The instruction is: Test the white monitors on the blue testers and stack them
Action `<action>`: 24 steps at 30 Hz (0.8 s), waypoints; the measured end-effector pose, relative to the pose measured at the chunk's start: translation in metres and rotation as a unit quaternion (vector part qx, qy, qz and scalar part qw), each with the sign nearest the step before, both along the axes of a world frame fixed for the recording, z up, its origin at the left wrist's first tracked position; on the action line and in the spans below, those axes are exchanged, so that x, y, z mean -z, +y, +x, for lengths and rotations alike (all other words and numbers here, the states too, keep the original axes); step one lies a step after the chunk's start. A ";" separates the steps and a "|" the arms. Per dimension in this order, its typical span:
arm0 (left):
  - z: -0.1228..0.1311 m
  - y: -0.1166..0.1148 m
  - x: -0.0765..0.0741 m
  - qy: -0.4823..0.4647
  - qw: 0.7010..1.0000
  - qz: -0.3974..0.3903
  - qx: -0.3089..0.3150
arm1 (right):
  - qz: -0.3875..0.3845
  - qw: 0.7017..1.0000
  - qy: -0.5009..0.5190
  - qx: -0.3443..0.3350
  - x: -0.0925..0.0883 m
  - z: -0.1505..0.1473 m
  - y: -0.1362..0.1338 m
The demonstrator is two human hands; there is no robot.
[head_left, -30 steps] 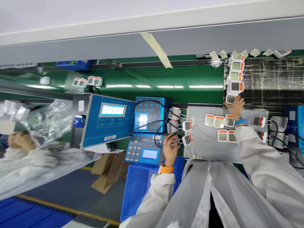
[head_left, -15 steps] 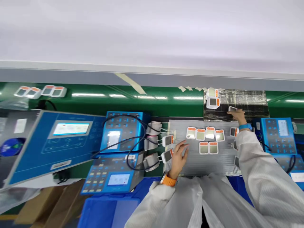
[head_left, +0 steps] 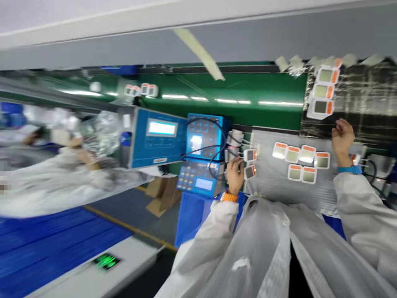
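Note:
My left hand (head_left: pixel 235 175) is at the left edge of the grey mat (head_left: pixel 269 182), its fingers bent beside a white device with a dark screen (head_left: pixel 249 155); whether they grip anything is blurred. My right hand (head_left: pixel 343 138) hovers over the mat's upper right, fingers loosely curled and apart, holding nothing visible. Several white devices with orange strips (head_left: pixel 307 154) lie in two rows between my hands. A stack of similar devices (head_left: pixel 323 106) sits on the black sheet (head_left: pixel 359 120), just up and left of my right hand.
Blue testers (head_left: pixel 203 136) with black cables stand left of the mat, beside a large blue panel (head_left: pixel 155 142). More white devices (head_left: pixel 151 90) lie on the green surface (head_left: pixel 266 93). At far left, a co-worker's sleeves (head_left: pixel 62 178) and hands are blurred. Cardboard (head_left: pixel 164 192) is below.
The view has swung left, showing a co-worker. My right hand has come away from the black sheet, and the device it held is now on the stack. My left hand has moved to the left-edge devices.

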State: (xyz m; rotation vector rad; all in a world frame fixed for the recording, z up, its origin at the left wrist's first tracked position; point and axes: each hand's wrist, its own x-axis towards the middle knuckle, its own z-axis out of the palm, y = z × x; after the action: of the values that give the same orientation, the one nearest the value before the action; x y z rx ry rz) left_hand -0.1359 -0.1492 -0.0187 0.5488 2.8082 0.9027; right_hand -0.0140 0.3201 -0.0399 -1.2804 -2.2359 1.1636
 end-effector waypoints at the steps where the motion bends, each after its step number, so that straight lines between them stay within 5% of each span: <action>1: -0.015 -0.003 0.003 0.005 1.000 -0.010 -0.021 | 0.003 1.000 0.018 -0.018 0.003 0.004 -0.036; 3: -0.045 -0.010 0.010 0.001 0.998 -0.032 -0.050 | -0.016 0.997 0.031 -0.067 0.005 0.012 -0.103; 6: -0.075 -0.017 0.021 -0.029 0.998 -0.061 -0.009 | -0.072 0.989 0.017 -0.130 0.009 0.017 -0.185; 11: -0.084 -0.017 0.038 -0.072 0.989 -0.078 0.101 | -0.146 0.956 0.015 -0.256 0.028 -0.018 -0.272; 15: -0.081 -0.013 0.055 -0.115 0.973 -0.096 0.174 | -0.146 0.933 0.026 -0.328 0.046 -0.072 -0.308; 18: -0.081 -0.012 0.065 -0.103 0.968 -0.154 0.171 | -0.140 0.930 0.021 -0.339 0.055 -0.095 -0.319; 24: -0.080 -0.019 0.067 -0.084 0.966 -0.166 0.179 | -0.213 0.929 0.063 -0.296 0.050 -0.073 -0.328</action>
State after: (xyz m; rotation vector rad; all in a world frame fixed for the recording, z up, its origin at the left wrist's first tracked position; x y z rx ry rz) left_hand -0.2156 -0.1678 -0.0860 0.8436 2.5111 0.3771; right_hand -0.0873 -0.0078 -0.0902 -0.6100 -2.4250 1.9696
